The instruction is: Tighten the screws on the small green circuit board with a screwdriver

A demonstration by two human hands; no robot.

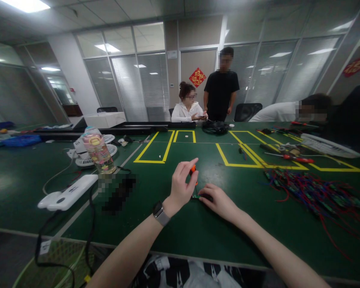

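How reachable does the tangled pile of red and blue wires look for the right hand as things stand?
Probably yes: only green tabletop shows between the right hand and that pile, though the hand's fingers are at the small green circuit board.

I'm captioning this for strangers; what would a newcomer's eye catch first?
Probably the left hand, at centre, gripping an orange tool above a small green board that the right hand touches. Next, the red and blue wire tangle at right; then yellow outlines beyond the hands.
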